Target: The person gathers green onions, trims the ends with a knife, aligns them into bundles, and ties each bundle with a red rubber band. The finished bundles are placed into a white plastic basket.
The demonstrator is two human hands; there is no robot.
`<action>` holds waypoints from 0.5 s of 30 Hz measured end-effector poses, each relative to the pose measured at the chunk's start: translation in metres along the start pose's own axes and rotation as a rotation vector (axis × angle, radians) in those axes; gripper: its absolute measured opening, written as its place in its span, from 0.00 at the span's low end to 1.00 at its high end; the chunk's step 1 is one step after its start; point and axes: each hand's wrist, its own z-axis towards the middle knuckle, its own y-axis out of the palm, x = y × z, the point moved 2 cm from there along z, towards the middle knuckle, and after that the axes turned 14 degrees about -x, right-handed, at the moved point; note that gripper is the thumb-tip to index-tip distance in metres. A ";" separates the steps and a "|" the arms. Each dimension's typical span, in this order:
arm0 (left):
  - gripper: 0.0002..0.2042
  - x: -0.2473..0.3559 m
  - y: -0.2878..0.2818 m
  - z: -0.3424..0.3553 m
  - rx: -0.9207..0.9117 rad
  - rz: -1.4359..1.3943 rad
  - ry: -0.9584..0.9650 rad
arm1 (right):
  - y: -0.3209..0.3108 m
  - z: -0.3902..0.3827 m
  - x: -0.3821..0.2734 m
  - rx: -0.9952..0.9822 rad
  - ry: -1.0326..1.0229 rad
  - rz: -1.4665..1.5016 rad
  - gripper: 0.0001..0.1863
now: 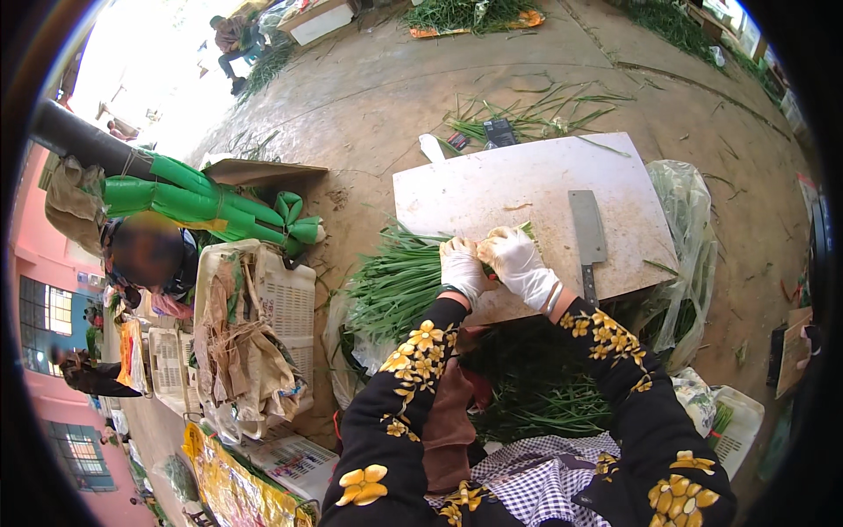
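A thick bunch of long, thin green leaves that look like garlic chives (pixel 397 277) lies over the left front edge of a white board (pixel 457 198). My left hand (pixel 462 268), in a white glove, is closed on the bunch near its right end. Right beside it, my gloved right hand (pixel 518 262) has its fingers bent round the end of the same bunch, where a few pale green tips stick out. The gloves hide the exact hold. To the right of my hands a cleaver (pixel 588 230) rests flat on the board, its handle toward me.
Loose chives (pixel 544 114) and a small dark box (pixel 500 133) lie beyond the board. Clear plastic (pixel 688 228) hangs at its right side. More chives (pixel 553 408) sit below it, near my lap. White crates (pixel 294 325) with brown sacking and another person stand at left.
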 end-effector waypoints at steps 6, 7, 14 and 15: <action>0.44 -0.013 0.006 -0.004 0.213 -0.206 0.139 | 0.003 -0.015 -0.019 -0.038 -0.067 -0.083 0.08; 0.45 -0.015 0.006 -0.006 0.252 -0.223 0.168 | 0.005 -0.017 -0.021 -0.033 -0.075 -0.084 0.09; 0.29 -0.020 0.028 0.003 0.253 -0.021 0.249 | 0.013 -0.040 -0.030 -0.008 -0.121 -0.070 0.13; 0.27 -0.017 0.025 0.004 0.220 -0.038 0.233 | 0.014 -0.044 -0.027 0.022 -0.107 -0.068 0.13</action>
